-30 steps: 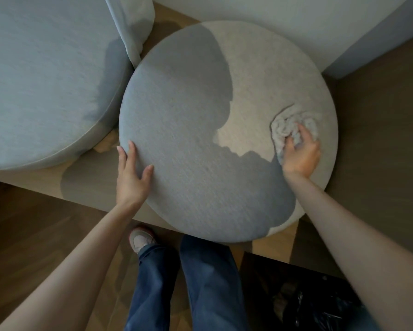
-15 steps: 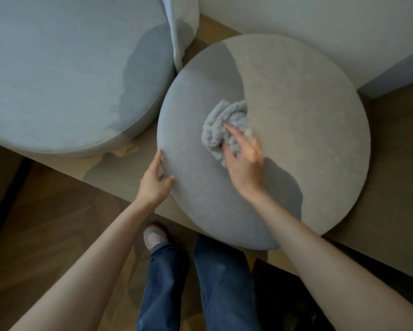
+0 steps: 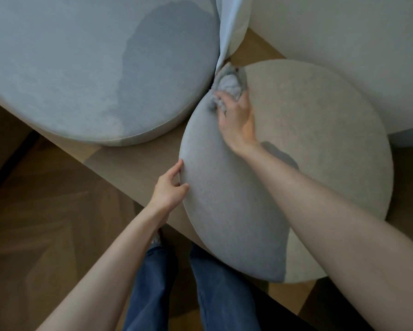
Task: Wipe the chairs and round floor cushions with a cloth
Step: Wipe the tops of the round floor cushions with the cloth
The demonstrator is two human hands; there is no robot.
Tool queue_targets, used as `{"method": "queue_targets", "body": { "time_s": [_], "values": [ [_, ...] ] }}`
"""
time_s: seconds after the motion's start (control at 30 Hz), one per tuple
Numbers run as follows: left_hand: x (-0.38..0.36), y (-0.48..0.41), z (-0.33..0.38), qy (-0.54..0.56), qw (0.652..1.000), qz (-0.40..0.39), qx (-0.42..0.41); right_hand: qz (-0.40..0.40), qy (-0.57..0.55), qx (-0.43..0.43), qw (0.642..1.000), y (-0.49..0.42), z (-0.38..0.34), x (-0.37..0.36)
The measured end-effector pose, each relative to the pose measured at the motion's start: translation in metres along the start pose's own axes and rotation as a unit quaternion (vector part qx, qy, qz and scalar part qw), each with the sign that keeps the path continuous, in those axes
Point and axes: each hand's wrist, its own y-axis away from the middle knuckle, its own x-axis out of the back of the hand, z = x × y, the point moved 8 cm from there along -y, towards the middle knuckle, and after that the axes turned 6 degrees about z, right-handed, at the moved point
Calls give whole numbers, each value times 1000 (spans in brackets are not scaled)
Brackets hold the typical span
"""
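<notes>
A round grey floor cushion lies flat on a low wooden platform in front of me. My right hand presses a crumpled grey cloth onto the cushion's far left edge, fingers closed over the cloth. My left hand grips the cushion's near left rim, thumb on top. A larger round blue-grey cushion sits to the left, its edge almost touching the smaller cushion beside the cloth.
A pale curtain hangs down between the two cushions at the back. A light wall or large pale surface stands behind the right side. Herringbone wood floor lies lower left. My legs in blue jeans stand at the platform's edge.
My right hand has swept the cloth from the cushion's right side across its top to the far left edge. My left hand has stayed on the near left rim. The view has shifted left.
</notes>
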Motion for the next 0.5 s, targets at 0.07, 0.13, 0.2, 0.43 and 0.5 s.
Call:
{"method": "queue_targets", "body": {
  "time_s": [0.07,0.13,0.2,0.43,0.5],
  "values": [
    [0,1,0,9,1000,-2,8,-60,0,69,996,41,-22,-12],
    [1,3,1,14,1000,0,10,-145,0,143,979,83,-38,-20],
    [2,5,1,14,1000,1,6,-193,-5,189,963,102,-40,-14],
    [6,-1,1,7,1000,-14,5,48,46,50,997,-30,22,69],
    [7,-4,1,5,1000,-16,5,55,62,8,997,-64,42,73]
  ]
}}
